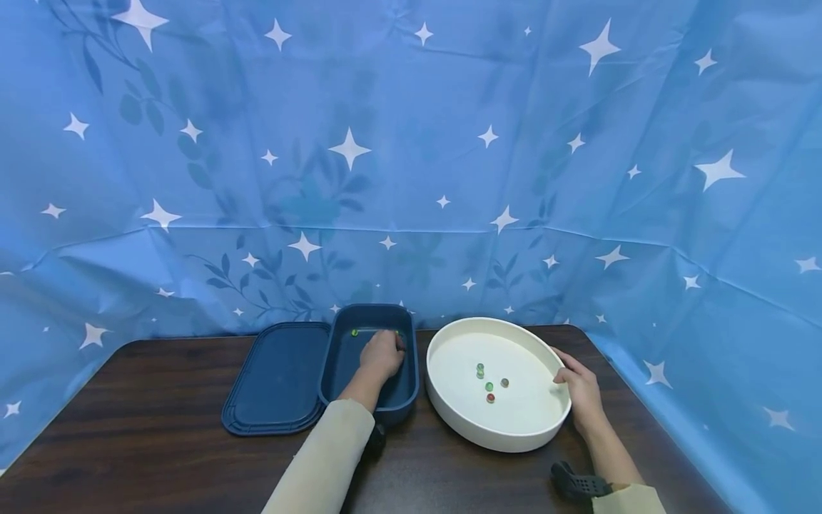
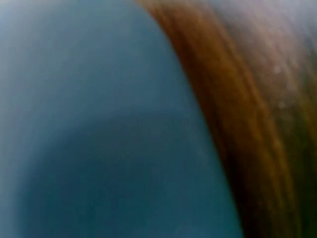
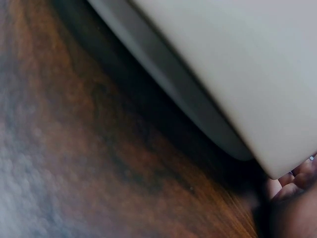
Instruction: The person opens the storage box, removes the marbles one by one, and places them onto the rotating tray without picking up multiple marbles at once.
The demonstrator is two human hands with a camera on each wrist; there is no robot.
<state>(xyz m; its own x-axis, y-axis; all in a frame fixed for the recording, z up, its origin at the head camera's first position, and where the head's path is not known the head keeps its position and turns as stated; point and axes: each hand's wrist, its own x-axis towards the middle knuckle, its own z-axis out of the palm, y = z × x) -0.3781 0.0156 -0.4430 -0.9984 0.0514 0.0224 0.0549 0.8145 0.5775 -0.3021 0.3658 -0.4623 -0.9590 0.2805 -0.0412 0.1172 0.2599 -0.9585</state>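
My left hand point(image 1: 383, 353) reaches down into a dark blue rectangular container point(image 1: 326, 364), its fingers curled. The fingertips are hidden from the head view, so I cannot tell whether they pinch anything. A green marble point(image 1: 354, 333) lies in the container left of this hand. The left wrist view shows only blurred blue container wall point(image 2: 109, 99). My right hand point(image 1: 581, 389) grips the right side of a round white tray point(image 1: 497, 435), thumb over the rim and fingers outside. Several green and reddish marbles point(image 1: 491, 397) lie on the tray's floor. Curled right fingertips point(image 3: 292, 184) show beside the tray's outer wall.
A dark blue lid point(image 1: 276, 378) lies flat left of the container, touching or very near it. Everything stands on a dark wooden table point(image 1: 160, 428). A blue curtain point(image 1: 411, 178) with white stars hangs behind the table and along its right side.
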